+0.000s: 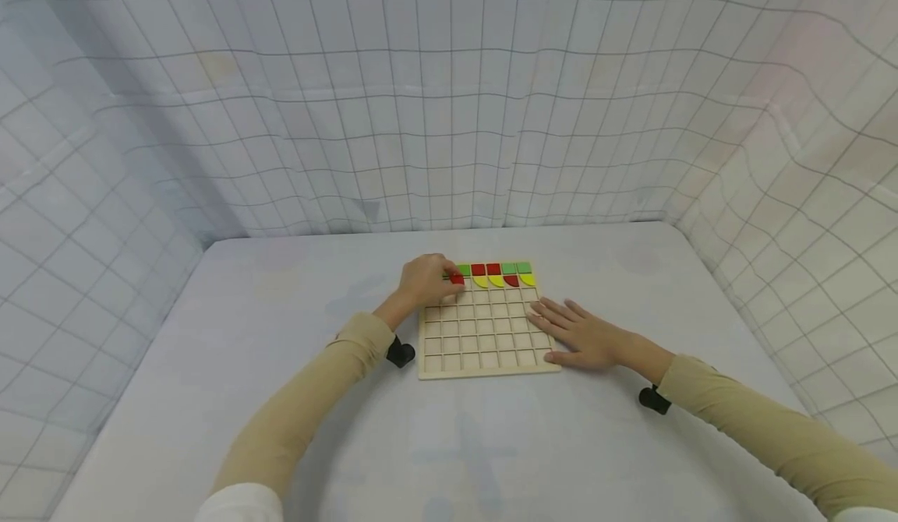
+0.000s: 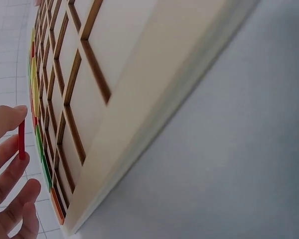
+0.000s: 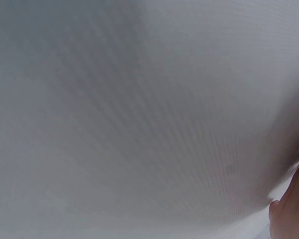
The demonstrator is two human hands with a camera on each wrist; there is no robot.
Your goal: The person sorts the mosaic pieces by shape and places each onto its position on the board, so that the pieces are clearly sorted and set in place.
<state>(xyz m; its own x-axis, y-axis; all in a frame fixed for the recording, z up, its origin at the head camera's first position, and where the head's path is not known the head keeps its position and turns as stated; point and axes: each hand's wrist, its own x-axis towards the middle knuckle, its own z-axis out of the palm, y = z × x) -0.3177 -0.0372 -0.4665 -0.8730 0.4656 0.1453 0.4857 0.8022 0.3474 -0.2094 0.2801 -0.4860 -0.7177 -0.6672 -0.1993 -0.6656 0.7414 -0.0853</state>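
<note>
My left hand [image 1: 426, 279] is over the far left part of a wooden grid board [image 1: 484, 373]. Between thumb and fingertips it pinches a thin red tile [image 2: 22, 140], seen edge-on in the left wrist view. Green tiles [image 1: 517, 268] and red square tiles [image 1: 486, 269] fill cells of the board's far row. In the second row sit yellow quarter-round tiles [image 1: 496, 281] and a red quarter-round tile [image 1: 511, 280]. The right hand [image 1: 585, 340] lies flat with fingers spread, its fingertips on the board's right edge. Only part of that hand shows in the right wrist view.
The board lies on a white-covered table [image 1: 337, 444]. White curtains with a grid pattern [image 1: 449, 101] hang behind the table and along both sides. A black wrist-camera mount [image 1: 401, 352] sticks out under the left wrist, another black mount [image 1: 654, 400] under the right.
</note>
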